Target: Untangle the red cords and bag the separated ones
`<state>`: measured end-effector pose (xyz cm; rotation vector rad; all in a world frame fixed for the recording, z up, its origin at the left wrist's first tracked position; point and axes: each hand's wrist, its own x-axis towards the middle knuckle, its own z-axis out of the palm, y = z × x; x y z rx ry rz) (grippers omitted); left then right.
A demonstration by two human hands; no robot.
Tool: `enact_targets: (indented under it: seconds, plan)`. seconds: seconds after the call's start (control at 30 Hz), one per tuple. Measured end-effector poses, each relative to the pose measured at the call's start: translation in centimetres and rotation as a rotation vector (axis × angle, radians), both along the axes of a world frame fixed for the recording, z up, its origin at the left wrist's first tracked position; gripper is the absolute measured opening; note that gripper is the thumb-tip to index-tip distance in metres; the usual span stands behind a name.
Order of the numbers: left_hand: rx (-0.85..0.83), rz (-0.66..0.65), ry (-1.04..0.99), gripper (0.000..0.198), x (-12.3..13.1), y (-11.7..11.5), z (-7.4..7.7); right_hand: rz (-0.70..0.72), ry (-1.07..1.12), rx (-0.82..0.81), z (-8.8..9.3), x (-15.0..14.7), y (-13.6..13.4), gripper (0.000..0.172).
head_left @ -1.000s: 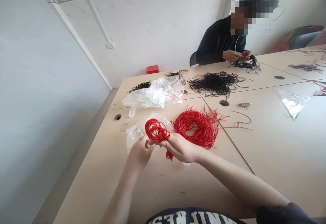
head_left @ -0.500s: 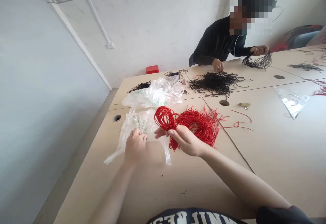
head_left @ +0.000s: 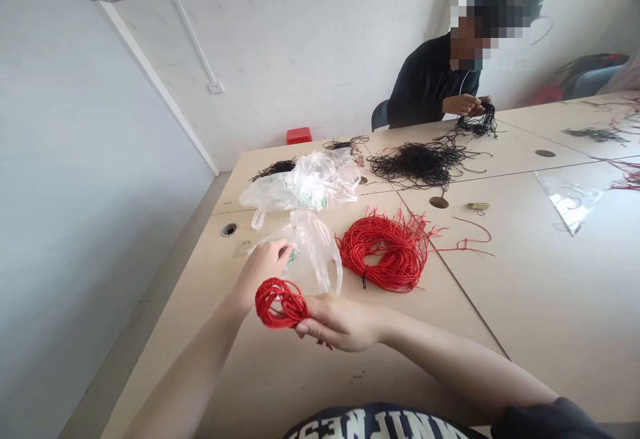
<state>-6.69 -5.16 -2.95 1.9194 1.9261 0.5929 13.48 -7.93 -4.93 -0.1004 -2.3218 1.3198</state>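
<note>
White block letters on a dark shirt [head_left: 375, 426] sit upside down at the bottom of the view, cut off by the frame, so no whole word can be read. The clear bag [head_left: 317, 252] bears green print, too small to read.

Unlike a moment ago, the small red cord bundle [head_left: 280, 304] has come away from the red cord pile [head_left: 385, 252] and now sits lower, in front of and to the left of it. The clear bag, spread flat before, now stands up in a crumpled fold just left of the pile. A small black tie [head_left: 364, 279] now shows on the pile.

The right hand [head_left: 340, 324] reaches across from the right, palm turned up, its fingertips [head_left: 305, 328] pinching the bundle. The left hand [head_left: 263, 271] stretches forward, its fingers pressed together on the bag's edge.

Beyond the pile, a co-worker's hands [head_left: 467, 104] hold a black cord bunch [head_left: 477, 124] above a black cord heap [head_left: 420, 164].
</note>
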Motion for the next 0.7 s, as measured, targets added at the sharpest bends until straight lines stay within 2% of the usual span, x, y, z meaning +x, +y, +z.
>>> enact_targets:
  seconds: [0.07,0.13,0.23,0.33,0.4,0.47,0.53,0.6,0.7]
  plan:
    - [-0.015,-0.038,-0.013,0.036,0.2,0.4,1.2,-0.038,0.026,0.070,-0.4,-0.3,-0.1,0.023]
    - [-0.038,-0.103,-0.063,0.041,0.5,0.4,2.3,-0.154,0.063,0.113,-0.8,-0.5,0.2,0.023]
    - [-0.064,-0.188,-0.147,0.041,0.9,0.1,3.1,-0.362,0.064,0.000,-1.5,-0.4,1.4,0.029]
    - [0.010,-0.094,-0.191,0.042,1.1,-0.1,3.1,-0.518,0.008,-0.176,-2.5,0.0,3.0,0.031]
    - [0.085,0.003,-0.217,0.045,1.3,-0.2,2.9,-0.590,-0.081,-0.221,-3.5,0.2,4.0,0.028]
    - [0.152,0.052,-0.203,0.047,1.7,-0.4,2.8,-0.622,-0.165,-0.220,-4.4,0.4,4.8,0.021]
    - [0.194,0.030,-0.164,0.046,2.4,-0.8,2.8,-0.619,-0.189,-0.207,-4.8,0.4,5.3,0.016]
    - [0.174,-0.060,-0.128,0.044,3.4,-1.4,2.7,-0.601,-0.185,-0.207,-4.5,0.1,5.5,0.015]
    - [0.098,-0.255,-0.063,0.038,5.4,-2.8,2.7,-0.511,-0.124,-0.237,-3.2,-0.4,5.6,0.027]
